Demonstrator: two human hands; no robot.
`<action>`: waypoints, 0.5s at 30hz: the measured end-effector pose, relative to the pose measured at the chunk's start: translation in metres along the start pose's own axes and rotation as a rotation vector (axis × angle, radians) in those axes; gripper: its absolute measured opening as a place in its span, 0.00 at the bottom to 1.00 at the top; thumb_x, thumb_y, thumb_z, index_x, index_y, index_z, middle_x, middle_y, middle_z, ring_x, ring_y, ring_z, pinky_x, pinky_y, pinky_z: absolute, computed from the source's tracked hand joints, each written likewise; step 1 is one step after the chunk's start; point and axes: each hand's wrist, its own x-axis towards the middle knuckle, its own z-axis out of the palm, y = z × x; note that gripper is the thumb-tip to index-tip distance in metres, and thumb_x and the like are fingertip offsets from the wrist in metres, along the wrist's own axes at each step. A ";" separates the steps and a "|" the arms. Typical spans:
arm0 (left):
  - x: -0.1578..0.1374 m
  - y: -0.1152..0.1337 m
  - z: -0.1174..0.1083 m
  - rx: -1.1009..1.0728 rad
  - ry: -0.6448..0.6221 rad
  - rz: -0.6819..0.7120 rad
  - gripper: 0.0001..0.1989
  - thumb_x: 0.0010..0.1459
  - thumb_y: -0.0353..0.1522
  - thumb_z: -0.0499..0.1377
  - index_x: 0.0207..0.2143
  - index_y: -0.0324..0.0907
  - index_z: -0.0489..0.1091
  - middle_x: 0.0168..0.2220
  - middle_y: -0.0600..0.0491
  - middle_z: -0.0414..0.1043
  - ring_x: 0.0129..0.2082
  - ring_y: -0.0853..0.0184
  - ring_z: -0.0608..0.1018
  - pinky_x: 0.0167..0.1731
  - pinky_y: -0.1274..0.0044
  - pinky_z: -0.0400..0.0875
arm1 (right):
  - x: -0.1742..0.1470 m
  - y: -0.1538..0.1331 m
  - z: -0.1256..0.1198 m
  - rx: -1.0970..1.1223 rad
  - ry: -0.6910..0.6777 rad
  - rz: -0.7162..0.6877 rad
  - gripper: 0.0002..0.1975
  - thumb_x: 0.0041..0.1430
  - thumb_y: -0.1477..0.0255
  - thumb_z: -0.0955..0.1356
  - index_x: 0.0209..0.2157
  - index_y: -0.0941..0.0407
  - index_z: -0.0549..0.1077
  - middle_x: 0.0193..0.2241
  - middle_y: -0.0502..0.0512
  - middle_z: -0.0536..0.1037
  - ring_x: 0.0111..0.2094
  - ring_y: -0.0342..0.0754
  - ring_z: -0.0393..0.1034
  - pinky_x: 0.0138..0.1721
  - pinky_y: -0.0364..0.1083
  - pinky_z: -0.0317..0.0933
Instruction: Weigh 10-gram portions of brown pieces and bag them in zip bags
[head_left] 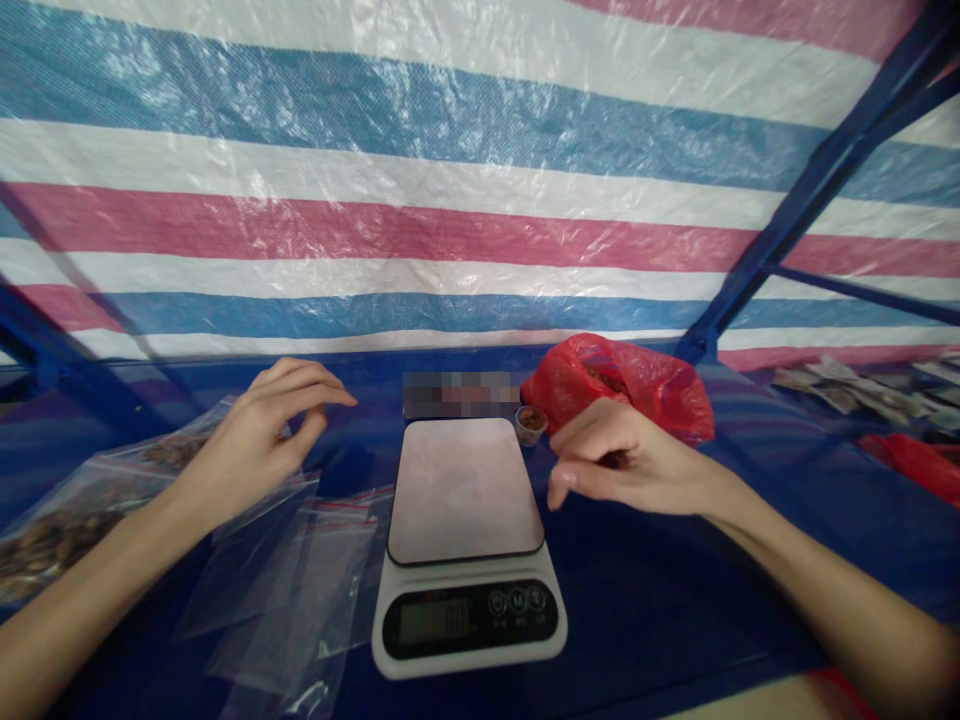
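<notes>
A white kitchen scale (466, 490) with a black display strip stands in front of me, its pale plate bare. The readout is too dim to read. To its left, my left hand (281, 420) hovers above clear zip bags, fingers apart and nothing in them. My right hand (604, 455) is at the scale's right side with its fingers curled in, and no object shows in it. Just beyond it lies an open red plastic bag (667, 390) with brown bits inside. Between that bag and the scale sits a small clear cup (531, 424) of brown bits.
Flat zip bags (300, 590) overlap left of the scale. Filled clear bags (56, 545) lie farther left. A blurred-out flat object (461, 394) is behind the scale. Small packets (847, 385) and more red plastic (919, 465) are at right. Blue metal posts (780, 200) frame the striped sheet.
</notes>
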 end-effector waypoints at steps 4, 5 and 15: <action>0.000 -0.002 0.000 -0.011 -0.003 -0.005 0.15 0.69 0.26 0.51 0.42 0.42 0.78 0.43 0.50 0.78 0.48 0.60 0.76 0.51 0.65 0.68 | -0.009 -0.012 0.003 0.282 -0.385 0.194 0.20 0.71 0.63 0.69 0.43 0.65 0.87 0.18 0.46 0.63 0.18 0.36 0.51 0.20 0.41 0.43; 0.000 -0.003 0.001 -0.016 -0.003 -0.003 0.15 0.69 0.26 0.51 0.42 0.42 0.78 0.43 0.50 0.78 0.48 0.60 0.76 0.51 0.65 0.68 | -0.010 -0.012 0.003 0.298 -0.416 0.234 0.20 0.71 0.62 0.69 0.45 0.64 0.86 0.18 0.46 0.62 0.18 0.36 0.50 0.19 0.41 0.42; 0.002 -0.002 0.000 -0.014 -0.041 -0.028 0.15 0.68 0.26 0.51 0.41 0.42 0.78 0.42 0.49 0.79 0.47 0.60 0.75 0.51 0.64 0.69 | -0.004 -0.026 0.002 0.274 -0.576 0.393 0.21 0.73 0.60 0.67 0.58 0.56 0.81 0.19 0.43 0.53 0.20 0.38 0.45 0.19 0.42 0.40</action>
